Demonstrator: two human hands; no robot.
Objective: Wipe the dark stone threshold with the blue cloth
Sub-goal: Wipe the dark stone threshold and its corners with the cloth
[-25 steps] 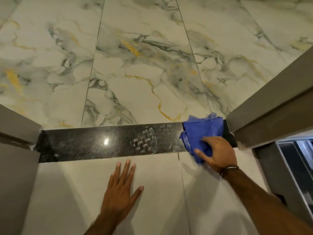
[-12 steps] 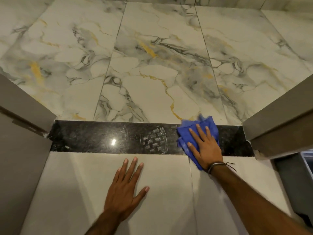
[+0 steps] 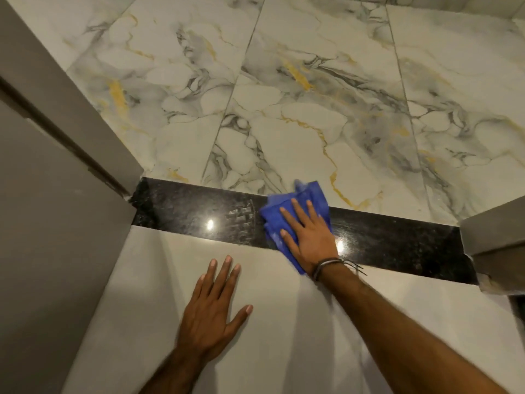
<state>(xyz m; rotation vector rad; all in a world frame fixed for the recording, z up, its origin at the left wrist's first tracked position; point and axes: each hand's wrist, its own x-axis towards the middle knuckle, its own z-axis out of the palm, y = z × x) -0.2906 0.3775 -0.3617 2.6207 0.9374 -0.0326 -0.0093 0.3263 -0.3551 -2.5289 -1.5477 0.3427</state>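
The right hand (image 3: 309,237) lies flat with fingers (image 3: 298,213) spread on the crumpled blue cloth (image 3: 295,206), covering its middle, so only the cloth's edges show; the cloth sits on the dark stone threshold (image 3: 199,214) near mid-length, its near corner overhanging onto the plain pale floor tile (image 3: 383,322). The left hand (image 3: 211,311) rests palm-down, fingers spread, on the same tile just nearside of the threshold, holding nothing. The threshold is a glossy, speckled black strip with two light glints; both ends are cut off by grey door frames (image 3: 56,194), and veined marble tile (image 3: 284,109) lies beyond it.
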